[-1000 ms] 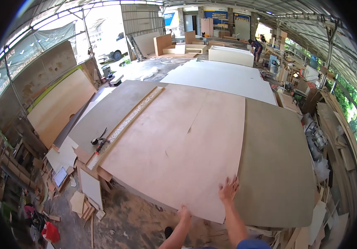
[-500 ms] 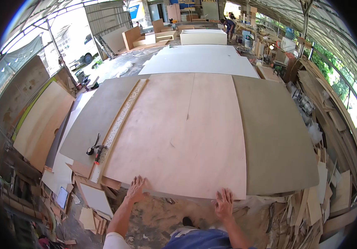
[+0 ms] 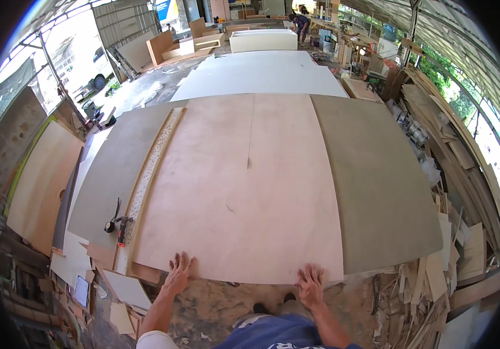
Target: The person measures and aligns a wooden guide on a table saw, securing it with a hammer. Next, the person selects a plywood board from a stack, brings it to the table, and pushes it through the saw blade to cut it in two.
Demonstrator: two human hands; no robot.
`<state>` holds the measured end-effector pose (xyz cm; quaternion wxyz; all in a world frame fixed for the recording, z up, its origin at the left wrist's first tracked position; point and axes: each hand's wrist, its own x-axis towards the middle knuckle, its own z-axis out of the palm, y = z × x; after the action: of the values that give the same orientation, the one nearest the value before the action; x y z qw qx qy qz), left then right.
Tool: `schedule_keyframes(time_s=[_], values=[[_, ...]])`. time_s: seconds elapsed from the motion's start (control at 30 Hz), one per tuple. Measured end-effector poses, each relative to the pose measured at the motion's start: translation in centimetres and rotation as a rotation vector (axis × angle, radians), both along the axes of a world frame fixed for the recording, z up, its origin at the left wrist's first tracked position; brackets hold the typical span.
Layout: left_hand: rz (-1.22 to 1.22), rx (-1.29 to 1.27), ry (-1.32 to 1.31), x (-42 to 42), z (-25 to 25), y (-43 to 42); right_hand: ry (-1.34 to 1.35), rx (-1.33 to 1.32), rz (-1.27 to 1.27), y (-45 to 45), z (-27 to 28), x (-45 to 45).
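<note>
A wide pinkish plywood sheet (image 3: pixel 238 192) lies flat on a larger grey-brown board (image 3: pixel 378 186). My left hand (image 3: pixel 178 274) rests at the sheet's near left edge, fingers stretched forward. At the near right edge lies my right hand (image 3: pixel 310 285), its fingers spread on the wood. Along the sheet's left side runs a long narrow speckled strip with wooden edges (image 3: pixel 151 180). A hammer (image 3: pixel 123 231) with a red-and-black grip lies across that strip's near end, and a black tape measure (image 3: pixel 110 225) sits just left of it.
White panels (image 3: pixel 261 72) and a white box (image 3: pixel 263 41) stand beyond the boards. Wood offcuts (image 3: pixel 418 291) pile up on the right, and more scraps (image 3: pixel 125 314) lie lower left. Long planks (image 3: pixel 459 157) lean at right. A person (image 3: pixel 301 26) bends over at the back.
The view has shifted, and the sheet's near edge now sits closer to my body. Both hands stay on that edge, the left one lying flatter on the wood.
</note>
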<state>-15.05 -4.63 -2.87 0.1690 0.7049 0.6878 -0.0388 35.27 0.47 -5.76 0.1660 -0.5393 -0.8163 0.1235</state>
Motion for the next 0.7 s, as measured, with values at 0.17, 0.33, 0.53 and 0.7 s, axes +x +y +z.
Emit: schedule_keyframes(time_s=[0.17,0.33,0.53,0.7], values=[[0.022,-0.041,-0.029,-0.8,0.0,2.2,-0.018,-0.036,0.002,2.0,0.2,-0.5],[0.049,-0.075,-0.008,-0.2,0.9,4.3,-0.054,-0.027,0.016,3.9,0.0,-0.7],[0.063,-0.055,-0.014,0.0,1.4,5.5,-0.056,0.045,0.016,5.1,-0.5,-1.1],[0.057,-0.008,-0.038,-0.6,0.7,5.7,-0.027,0.042,0.031,5.8,-0.4,-1.3]])
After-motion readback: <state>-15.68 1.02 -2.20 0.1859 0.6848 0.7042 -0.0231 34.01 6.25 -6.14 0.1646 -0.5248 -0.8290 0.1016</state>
